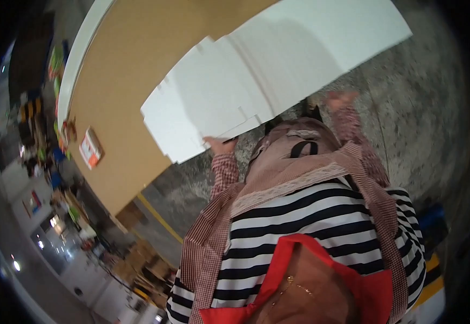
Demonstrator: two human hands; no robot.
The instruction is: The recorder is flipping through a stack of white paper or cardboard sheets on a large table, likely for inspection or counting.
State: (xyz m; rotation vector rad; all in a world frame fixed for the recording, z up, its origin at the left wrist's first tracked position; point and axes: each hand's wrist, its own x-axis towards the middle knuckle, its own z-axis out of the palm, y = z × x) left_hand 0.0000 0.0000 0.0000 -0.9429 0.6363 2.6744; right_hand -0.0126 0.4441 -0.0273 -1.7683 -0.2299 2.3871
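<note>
From my remote seat I see a tan tabletop [119, 178] with a white-and-orange packet [90, 149] lying near its left edge. Below it, I make out a yellow line [160, 218] crossing the grey concrete floor [407, 119], and brown cardboard [140, 255] piled at the lower left. Bright lamps [16, 265] glow at the far left; at lower right I spot a yellow-and-black striped object [432, 275].

We've got a long white cardboard sheet [218, 86] lying flat on the brown table [121, 119], running diag. from lower L to upper R, w/ its R end & part of its near edge sticking out past the tabletop. We see creases across its mid. & small notches nr the L end. Can't tell if it's 1 layer or several.
</note>
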